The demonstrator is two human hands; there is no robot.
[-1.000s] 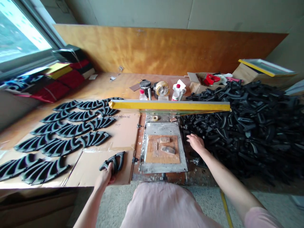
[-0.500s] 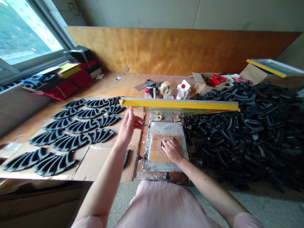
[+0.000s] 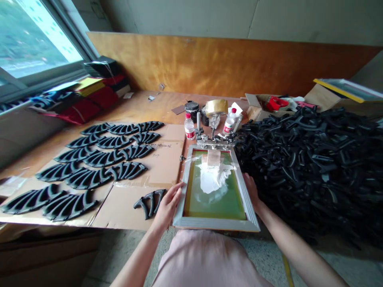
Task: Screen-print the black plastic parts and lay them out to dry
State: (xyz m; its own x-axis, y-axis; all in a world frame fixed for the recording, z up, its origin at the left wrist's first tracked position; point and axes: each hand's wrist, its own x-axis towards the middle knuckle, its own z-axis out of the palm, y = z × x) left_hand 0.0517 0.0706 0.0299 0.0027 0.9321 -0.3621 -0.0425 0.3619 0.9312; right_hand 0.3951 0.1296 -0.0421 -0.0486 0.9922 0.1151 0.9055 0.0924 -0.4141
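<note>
keep your fingers on the rails of the aluminium screen frame (image 3: 215, 224), clear of the white ink (image 3: 212, 179) on the green mesh (image 3: 215, 203). the frame sits straight ahead, hinged at 12 o'clock. your left hand (image 3: 169, 207) and right hand (image 3: 253, 191) pinch its sides, arms reaching forward.
</note>
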